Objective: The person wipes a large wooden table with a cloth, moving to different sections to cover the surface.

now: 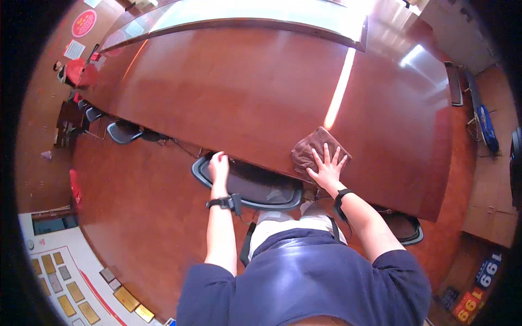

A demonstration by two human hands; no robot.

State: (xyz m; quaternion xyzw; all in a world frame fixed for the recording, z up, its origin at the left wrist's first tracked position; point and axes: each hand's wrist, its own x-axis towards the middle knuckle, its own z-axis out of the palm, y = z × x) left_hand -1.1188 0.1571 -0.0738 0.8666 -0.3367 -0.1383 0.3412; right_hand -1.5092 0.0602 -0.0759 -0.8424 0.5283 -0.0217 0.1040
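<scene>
A brown folded cloth lies on the glossy reddish-brown table, close to its near edge. My right hand presses flat on it with the fingers spread. My left hand is at the table's near edge, over the left end of a chair back. Its fingers are curled in, and nothing shows in them. Whether it touches the chair or the table edge I cannot tell. A black band with a small box is on my left wrist, and another black band on my right.
More chairs line the table's near side, one of them to my right. A raised, bright panel runs along the table's far side. Wooden cabinets stand at the right. At far left is a person beside something red.
</scene>
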